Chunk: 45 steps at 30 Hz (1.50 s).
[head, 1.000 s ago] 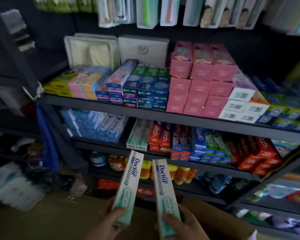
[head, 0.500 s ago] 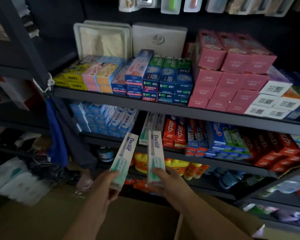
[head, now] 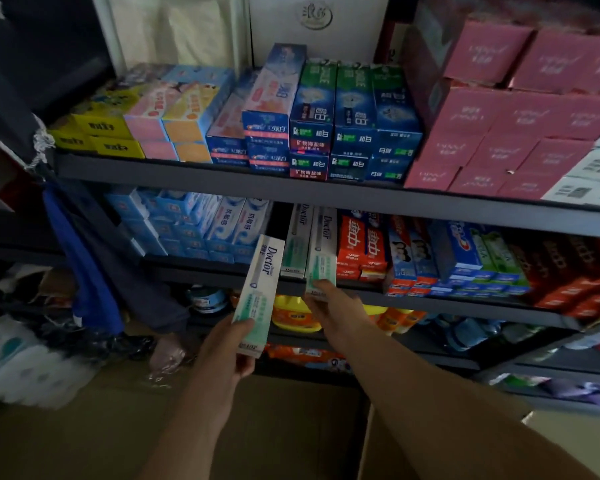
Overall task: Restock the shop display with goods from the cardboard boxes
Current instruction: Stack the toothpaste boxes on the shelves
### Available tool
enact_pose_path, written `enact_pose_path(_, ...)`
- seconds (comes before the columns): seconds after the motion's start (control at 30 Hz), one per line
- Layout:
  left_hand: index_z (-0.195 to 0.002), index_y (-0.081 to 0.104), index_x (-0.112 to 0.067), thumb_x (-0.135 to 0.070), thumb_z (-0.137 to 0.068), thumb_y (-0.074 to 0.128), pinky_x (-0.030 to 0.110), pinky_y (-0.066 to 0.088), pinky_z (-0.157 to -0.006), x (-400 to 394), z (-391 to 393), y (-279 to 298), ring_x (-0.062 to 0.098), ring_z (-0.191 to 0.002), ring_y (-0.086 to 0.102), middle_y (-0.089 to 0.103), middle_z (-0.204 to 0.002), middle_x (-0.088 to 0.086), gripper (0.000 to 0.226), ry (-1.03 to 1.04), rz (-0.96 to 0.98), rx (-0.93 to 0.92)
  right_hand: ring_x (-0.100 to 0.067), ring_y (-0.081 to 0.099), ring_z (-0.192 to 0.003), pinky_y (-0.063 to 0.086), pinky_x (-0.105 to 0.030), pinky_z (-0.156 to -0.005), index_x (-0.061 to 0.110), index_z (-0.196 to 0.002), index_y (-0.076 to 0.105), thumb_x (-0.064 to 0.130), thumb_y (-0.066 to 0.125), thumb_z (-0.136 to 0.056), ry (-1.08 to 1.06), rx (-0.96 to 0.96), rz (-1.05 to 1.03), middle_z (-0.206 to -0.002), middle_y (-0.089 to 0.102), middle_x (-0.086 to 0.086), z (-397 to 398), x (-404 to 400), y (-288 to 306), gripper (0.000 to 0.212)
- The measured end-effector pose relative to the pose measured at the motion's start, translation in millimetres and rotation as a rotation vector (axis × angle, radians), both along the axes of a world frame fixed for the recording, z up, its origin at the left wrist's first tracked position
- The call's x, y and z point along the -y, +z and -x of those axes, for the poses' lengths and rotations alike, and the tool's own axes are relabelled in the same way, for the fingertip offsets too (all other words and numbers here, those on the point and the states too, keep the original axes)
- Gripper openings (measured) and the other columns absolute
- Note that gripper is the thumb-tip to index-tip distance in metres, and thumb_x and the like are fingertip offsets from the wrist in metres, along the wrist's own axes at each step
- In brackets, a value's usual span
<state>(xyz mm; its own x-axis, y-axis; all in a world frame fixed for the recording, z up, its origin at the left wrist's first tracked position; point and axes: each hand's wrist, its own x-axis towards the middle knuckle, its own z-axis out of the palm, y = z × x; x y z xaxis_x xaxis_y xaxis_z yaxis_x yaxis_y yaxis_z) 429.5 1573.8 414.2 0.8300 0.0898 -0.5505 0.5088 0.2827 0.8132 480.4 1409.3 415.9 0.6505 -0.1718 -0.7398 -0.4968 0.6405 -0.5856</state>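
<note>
Two toothpaste boxes up at the middle shelf, one in each hand.

The left hand point(head: 227, 351) grips a white-and-green toothpaste box point(head: 260, 293) by its lower end, thumb across the front, and the box tilts up toward the dark gap on the middle shelf point(head: 430, 299) without touching it. The right hand point(head: 336, 311) pinches the bottom of a second toothpaste box point(head: 322, 252), which stands upright at the shelf's front edge, just beside a matching box point(head: 297, 244) already in place on its left and orange-red boxes point(head: 361, 251) on its right. Light blue boxes point(head: 194, 226) fill the shelf left of the gap. Above, the top shelf point(head: 222, 176) carries blue-and-green boxes and pink cartons point(head: 499, 133). A cardboard box point(head: 291, 427) sits low under both forearms.
</note>
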Motion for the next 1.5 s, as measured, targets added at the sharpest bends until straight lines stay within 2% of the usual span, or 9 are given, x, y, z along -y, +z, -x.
enact_pose_path(0.23, -0.111, 0.059, -0.019, -0.022, -0.092, 0.06, 0.028, 0.044, -0.064, 26.7, -65.2, -25.6, 0.016, -0.079, 0.06, 0.066, -0.098, 0.005, 0.02, -0.189, -0.046, 0.083, -0.015, 0.065, -0.082, 0.057, -0.028, -0.08, 0.01, -0.096, 0.066, 0.021, 0.072, -0.086, -0.077, -0.102, 0.035, -0.091, 0.067, -0.007, -9.0, -4.3, -23.5, 0.017)
enact_pose_path(0.43, -0.12, 0.062, -0.021, -0.024, -0.095, 0.056, 0.025, 0.046, -0.067, 45.6, -98.3, -46.0, 0.011, -0.08, 0.061, 0.069, -0.102, 0.003, 0.026, -0.261, -0.153, 0.185, -0.016, 0.066, -0.09, 0.051, -0.04, -0.093, 0.017, -0.077, 0.07, 0.038, 0.071, -0.085, -0.037, -0.127, 0.22, -0.083, 0.071, -0.001, -20.1, 1.4, -39.1, 0.023)
enact_pose_path(0.67, -0.133, 0.052, -0.031, -0.047, -0.087, 0.061, 0.029, 0.044, -0.095, 52.8, -125.7, -65.4, 0.013, -0.118, 0.05, 0.042, -0.137, -0.001, 0.049, -0.325, -0.454, 0.291, -0.013, 0.069, -0.089, 0.053, -0.033, -0.086, 0.021, -0.082, 0.069, 0.033, 0.072, -0.084, -0.133, -0.102, 0.238, -0.088, 0.075, 0.001, -34.6, 0.9, -39.6, 0.012)
enact_pose_path(0.8, -0.137, 0.05, -0.026, -0.034, -0.095, 0.053, 0.015, 0.041, -0.077, 62.5, -130.9, -61.7, 0.01, -0.114, 0.053, 0.057, -0.126, -0.005, 0.042, -0.329, -0.391, 0.341, -0.012, 0.063, -0.098, 0.049, -0.023, -0.065, 0.018, -0.085, 0.063, 0.018, 0.066, -0.089, -0.125, 0.031, 0.227, -0.09, 0.068, 0.002, -38.4, 4.8, -37.8, 0.006)
enact_pose_path(0.9, -0.138, 0.047, -0.029, -0.039, -0.094, 0.053, 0.014, 0.038, -0.074, 65.0, -138.6, -65.7, 0.012, -0.117, 0.052, 0.052, -0.133, -0.001, 0.046, -0.3, -0.396, 0.31, -0.013, 0.065, -0.098, 0.051, -0.024, -0.072, 0.019, -0.085, 0.065, 0.022, 0.068, -0.088, -0.122, -0.015, 0.228, -0.097, 0.07, -0.001, -41.6, 7.7, -35.5, 0.005)
enact_pose_path(1.03, -0.136, 0.049, -0.03, -0.044, -0.092, 0.056, 0.017, 0.038, -0.077, 64.9, -143.6, -68.1, 0.015, -0.119, 0.051, 0.05, -0.136, 0.002, 0.047, -0.317, -0.427, 0.304, -0.004, 0.055, -0.065, 0.044, -0.02, -0.063, 0.021, -0.081, 0.066, 0.038, 0.065, -0.089, -0.049, -0.116, 0.294, -0.072, 0.062, 0.007, -47.4, 11.1, -39.2, 0.019)
enact_pose_path(1.1, -0.134, 0.052, -0.029, -0.045, -0.091, 0.056, 0.022, 0.041, -0.082, 64.7, -144.7, -70.1, 0.015, -0.118, 0.052, 0.051, -0.134, 0.003, 0.046, -0.317, -0.431, 0.299, -0.005, 0.057, -0.068, 0.04, -0.019, -0.059, 0.018, -0.087, 0.07, 0.038, 0.065, -0.089, -0.055, -0.106, 0.297, -0.076, 0.066, 0.006, -46.2, 12.6, -39.2, 0.021)
enact_pose_path(1.3, -0.132, 0.053, -0.029, -0.047, -0.09, 0.057, 0.021, 0.043, -0.081, 64.5, -146.2, -72.8, 0.014, -0.116, 0.053, 0.051, -0.133, 0.003, 0.045, -0.327, -0.461, 0.302, -0.015, 0.065, -0.097, 0.049, -0.038, -0.096, 0.029, -0.08, 0.063, 0.039, 0.067, -0.088, -0.07, -0.043, 0.338, -0.091, 0.071, 0.005, -41.4, 10.8, -42.7, 0.013)
enact_pose_path(1.5, -0.138, 0.046, -0.027, -0.048, -0.091, 0.054, 0.02, 0.042, -0.082, 69.2, -138.5, -68.4, 0.014, -0.12, 0.048, 0.042, -0.139, 0.002, 0.052, -0.326, -0.541, 0.314, -0.014, 0.065, -0.094, 0.049, -0.037, -0.095, 0.029, -0.079, 0.062, 0.04, 0.065, -0.089, -0.034, 0.001, 0.353, -0.087, 0.07, 0.006, -38.8, 13.5, -45.3, 0.015)
